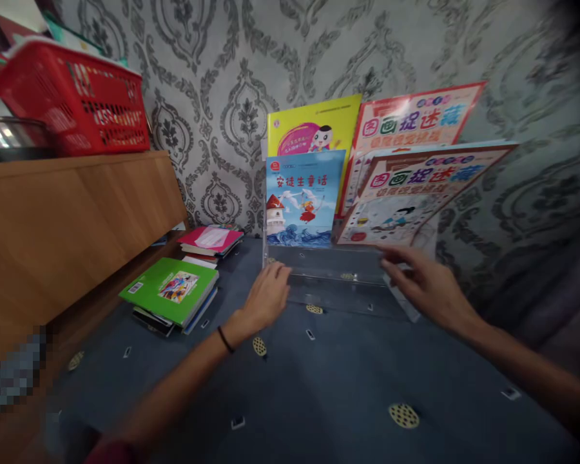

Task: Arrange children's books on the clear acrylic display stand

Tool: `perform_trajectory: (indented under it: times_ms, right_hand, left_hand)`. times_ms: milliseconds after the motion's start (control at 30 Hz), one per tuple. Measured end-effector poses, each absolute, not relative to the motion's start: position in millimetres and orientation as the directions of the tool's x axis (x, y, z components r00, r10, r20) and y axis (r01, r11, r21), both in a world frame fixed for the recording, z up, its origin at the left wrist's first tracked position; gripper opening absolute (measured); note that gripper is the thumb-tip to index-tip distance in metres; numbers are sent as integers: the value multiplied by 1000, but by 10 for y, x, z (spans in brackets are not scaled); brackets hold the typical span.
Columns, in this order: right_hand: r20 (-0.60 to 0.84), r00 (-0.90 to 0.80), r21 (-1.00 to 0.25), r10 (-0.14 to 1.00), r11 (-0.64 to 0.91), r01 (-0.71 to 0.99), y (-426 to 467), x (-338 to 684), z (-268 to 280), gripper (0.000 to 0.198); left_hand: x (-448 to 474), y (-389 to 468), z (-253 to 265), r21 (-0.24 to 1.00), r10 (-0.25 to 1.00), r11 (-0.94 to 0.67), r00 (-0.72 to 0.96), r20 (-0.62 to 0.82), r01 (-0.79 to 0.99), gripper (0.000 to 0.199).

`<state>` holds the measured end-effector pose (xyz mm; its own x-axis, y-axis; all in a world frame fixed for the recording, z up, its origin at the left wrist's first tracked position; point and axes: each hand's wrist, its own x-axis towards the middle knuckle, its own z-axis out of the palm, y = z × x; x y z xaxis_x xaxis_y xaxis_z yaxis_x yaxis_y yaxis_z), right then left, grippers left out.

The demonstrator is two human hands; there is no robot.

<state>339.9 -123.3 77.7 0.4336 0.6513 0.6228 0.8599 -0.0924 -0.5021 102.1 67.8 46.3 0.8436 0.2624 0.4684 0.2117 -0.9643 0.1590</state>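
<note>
Worn on the person's head, the camera is looking forward and down from close range, taking in the left hand (pixel 267 293) and right hand (pixel 430 283) from behind, the clear book stand (pixel 331 278) ahead, the blue patterned sheet (pixel 319 380) below and the damask wallpaper (pixel 241 109) beyond.

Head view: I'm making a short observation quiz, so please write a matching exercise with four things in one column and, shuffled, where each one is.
Things
1. Red basket
2. Green book
3. Blue book
4. Left hand

Places
A. Standing in front of a yellow book
B. At the left end of the clear rack
C. On the wooden cabinet
D. On top of the nearer book pile

Pairs: 1-C, 2-D, 3-A, 4-B
</note>
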Motion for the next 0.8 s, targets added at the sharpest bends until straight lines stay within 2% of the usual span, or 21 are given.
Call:
perform_trajectory:
  times_ms: [133, 233, 333, 500, 700, 800]
  right_hand:
    - [583, 374, -514, 722, -30, 857, -1203, 3104, 465, 34]
    - [538, 332, -548, 775, 22, 836, -1161, 2878, 245, 35]
    - [487, 314, -590, 815, 42, 807, -1099, 2675, 79, 34]
    - [409, 338, -669, 847, 27, 742, -988, 2400, -131, 32]
    - [371, 354, -716, 858, 21, 698, -951, 2259, -363, 31]
    - [360, 375, -732, 854, 9, 681, -964, 2267, -423, 32]
  left_hand:
    - [472, 922, 278, -30, 424, -875, 796, 432, 483, 39]
    - [70, 1076, 228, -179, 576, -710, 709, 407, 681, 46]
    - [-252, 1165, 260, -270, 685, -567, 627, 371, 778, 49]
    - [-509, 1187, 314, -241, 783, -496, 550, 292, 834, 53]
    - [-497, 1136, 326, -269, 811, -471, 533, 244, 840, 53]
    - [-414, 1227, 423, -249, 791, -529, 578, 200, 811, 49]
